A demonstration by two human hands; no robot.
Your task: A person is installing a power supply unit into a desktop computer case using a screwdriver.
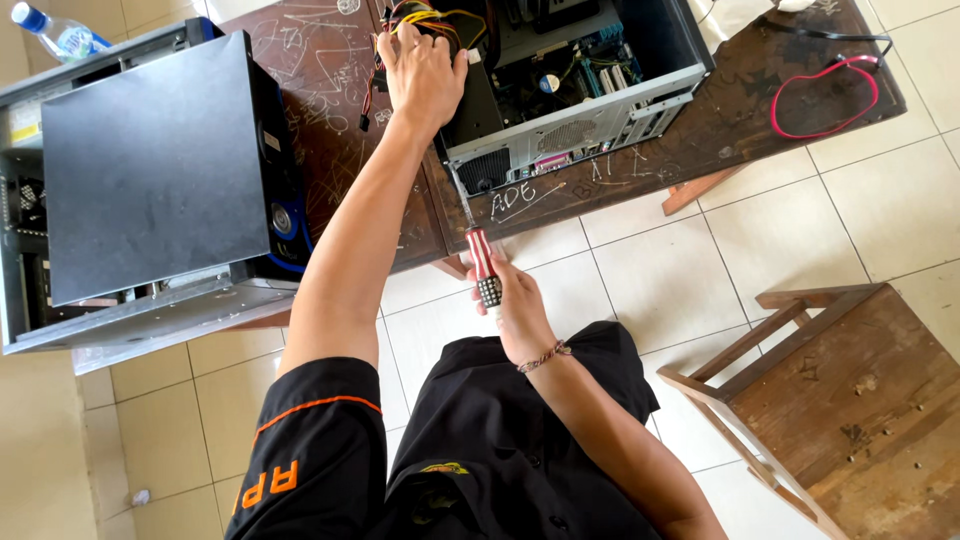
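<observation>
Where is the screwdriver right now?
In the head view, the red-handled screwdriver is centre frame in the right hand, its tip at the open computer case's rear corner.

- A clear plastic water bottle (58,33) with a blue cap is seen lying at the top left corner; a pale label with blue is wrapped around its body.
- A small yellowish sticker (24,124) is stuck on the upper left edge of the closed black computer case (150,170), which lies on the tabletop (320,90).
- No screens or signs are seen.
</observation>
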